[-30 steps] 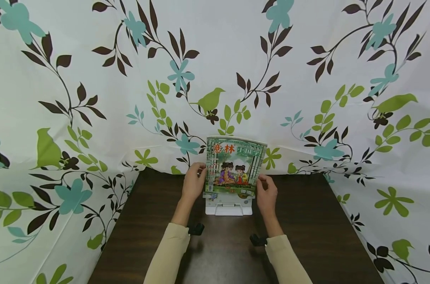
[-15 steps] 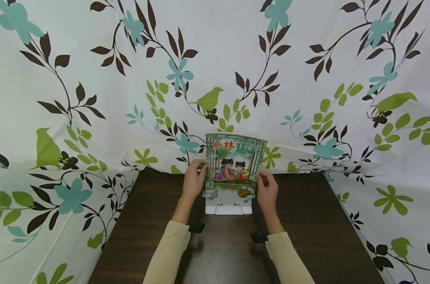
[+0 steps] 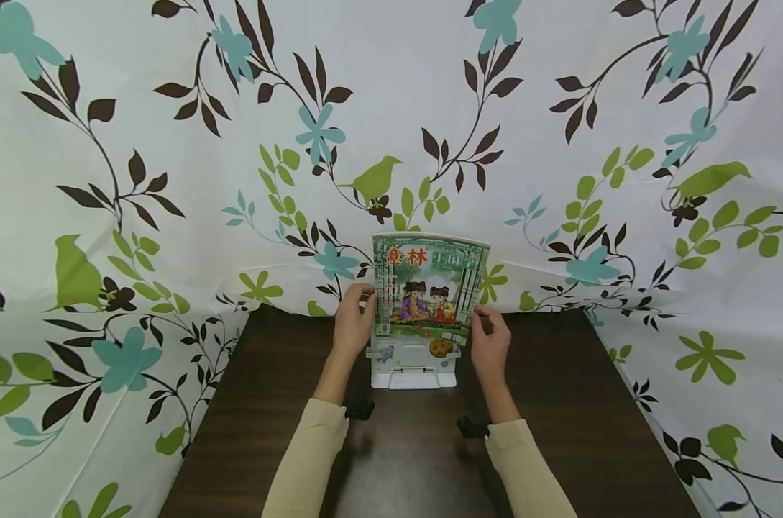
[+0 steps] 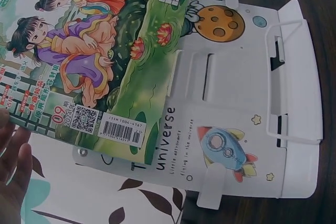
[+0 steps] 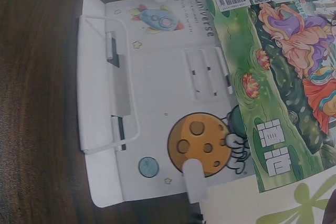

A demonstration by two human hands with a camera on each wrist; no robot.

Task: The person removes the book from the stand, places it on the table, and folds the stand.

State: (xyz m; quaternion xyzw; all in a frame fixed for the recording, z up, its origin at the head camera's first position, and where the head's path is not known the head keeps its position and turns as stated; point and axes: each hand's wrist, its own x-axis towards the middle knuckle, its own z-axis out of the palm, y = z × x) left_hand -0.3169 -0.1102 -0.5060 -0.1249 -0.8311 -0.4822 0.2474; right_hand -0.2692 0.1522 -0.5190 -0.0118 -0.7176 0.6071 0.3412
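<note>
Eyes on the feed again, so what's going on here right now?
A person is holding a magazine by its side edges, left hand and right hand each pinching one. It's in front of a white book stand on the dark table. The magazine's bottom edge is clear of the stand's ledge; whether it touches the backrest, I can't tell.

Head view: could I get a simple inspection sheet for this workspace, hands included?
Surface: dark wood-grain table.
Job's things: magazine, slightly tilted, overlapping the upper part of a white stand with printed pictures; whether the two touch is unclear.
Clutter: nothing seen.
Grip: left hand holds the magazine's left edge; right hand holds its right edge.
Cables: nothing seen.
Surroundings: floral sheet behind the table and at both sides.
</note>
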